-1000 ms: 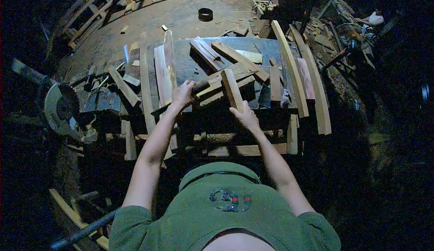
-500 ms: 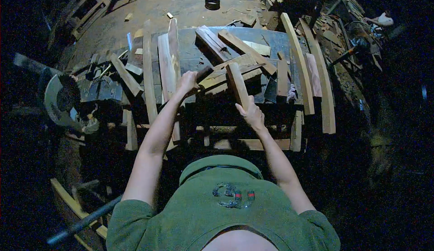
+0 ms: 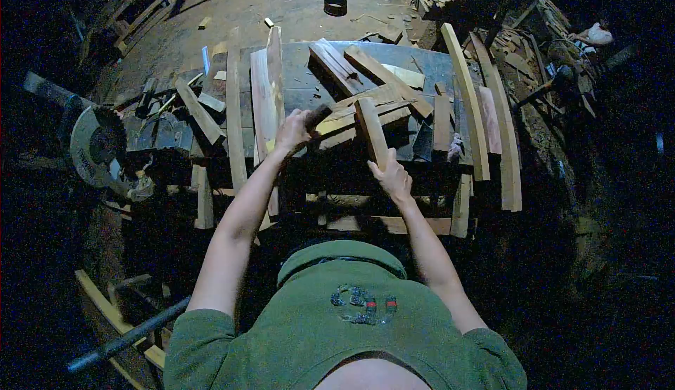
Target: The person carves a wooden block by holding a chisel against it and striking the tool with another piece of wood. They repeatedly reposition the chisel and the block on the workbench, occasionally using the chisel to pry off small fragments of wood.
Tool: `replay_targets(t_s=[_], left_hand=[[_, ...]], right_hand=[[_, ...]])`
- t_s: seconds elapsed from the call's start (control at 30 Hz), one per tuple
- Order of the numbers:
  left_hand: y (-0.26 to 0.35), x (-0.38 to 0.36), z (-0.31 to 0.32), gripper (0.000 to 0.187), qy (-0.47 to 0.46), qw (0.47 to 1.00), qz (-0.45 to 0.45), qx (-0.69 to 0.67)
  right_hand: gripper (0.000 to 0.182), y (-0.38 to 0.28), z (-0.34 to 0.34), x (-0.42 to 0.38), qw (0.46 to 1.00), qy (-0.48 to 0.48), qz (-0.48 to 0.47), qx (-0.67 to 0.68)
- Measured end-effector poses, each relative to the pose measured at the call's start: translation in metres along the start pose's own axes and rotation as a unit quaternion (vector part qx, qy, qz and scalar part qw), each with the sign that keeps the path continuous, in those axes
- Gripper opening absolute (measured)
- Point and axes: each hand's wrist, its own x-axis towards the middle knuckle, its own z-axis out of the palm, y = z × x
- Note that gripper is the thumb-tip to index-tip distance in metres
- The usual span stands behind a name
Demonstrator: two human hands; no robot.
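Observation:
My left hand (image 3: 294, 134) is closed round a short dark block (image 3: 318, 116) that juts out to its right, over the front part of the workbench (image 3: 295, 60). My right hand (image 3: 391, 178) grips the near end of a wooden piece (image 3: 372, 131), which points away from me and leans slightly left. Between and beyond the hands lie loose boards (image 3: 365, 103) in a crossed pile. A reddish-brown plank (image 3: 333, 67) and a longer board (image 3: 387, 81) rest behind them. Left of my left hand is a pale plank (image 3: 261, 102).
Long boards (image 3: 465, 102) lie along the bench's right side. A round saw blade with guard (image 3: 91, 151) stands at the left. On the floor beyond sits a black ring (image 3: 335, 5). Scrap wood is heaped at the upper right, near a partly visible person (image 3: 598, 34).
My left hand has turned slightly, and the dark block with it. The right hand keeps its grip on the wooden piece. The whole view has shifted a little.

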Motion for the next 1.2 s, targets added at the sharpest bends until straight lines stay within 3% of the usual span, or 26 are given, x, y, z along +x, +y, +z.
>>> replay_targets(t_s=[0.13, 0.23, 0.3, 0.37, 0.4, 0.63, 0.83, 1.1, 1.2], left_hand=[[0.037, 0.016, -0.04, 0.033, 0.05, 0.99, 0.013, -0.13], [0.047, 0.052, -0.068, 0.042, 0.085, 0.995, 0.02, -0.05], [0.099, 0.056, -0.115, 0.04, 0.114, 0.992, 0.034, -0.046], [0.112, 0.062, -0.127, 0.035, 0.035, 0.981, -0.054, -0.18], [0.123, 0.061, -0.129, 0.032, 0.04, 0.962, -0.055, -0.264], [0.114, 0.067, -0.065, 0.031, 0.137, 0.924, -0.035, -0.355], [0.122, 0.065, -0.059, 0.023, 0.118, 0.928, -0.073, -0.346], [0.114, 0.061, -0.045, 0.023, 0.188, 0.931, -0.031, -0.311], [0.115, 0.061, -0.047, 0.023, 0.208, 0.913, -0.055, -0.348]], right_hand=[[0.053, 0.001, -0.007, 0.001, 1.0, -0.019, -0.008, -0.009], [0.052, 0.001, -0.004, 0.003, 0.999, -0.035, -0.003, -0.018], [0.055, -0.001, -0.005, 0.002, 1.0, -0.022, -0.002, -0.012], [0.053, -0.003, -0.005, 0.002, 1.0, -0.026, -0.004, -0.01], [0.054, -0.003, -0.005, 0.001, 1.0, -0.024, -0.003, -0.008], [0.058, -0.002, 0.0, 0.001, 0.999, -0.029, 0.019, -0.012], [0.06, 0.003, -0.001, 0.004, 0.999, -0.04, 0.007, -0.019], [0.056, 0.007, 0.004, 0.006, 1.0, -0.016, -0.019, -0.005], [0.054, 0.003, -0.001, 0.003, 1.0, -0.025, -0.009, -0.008]])
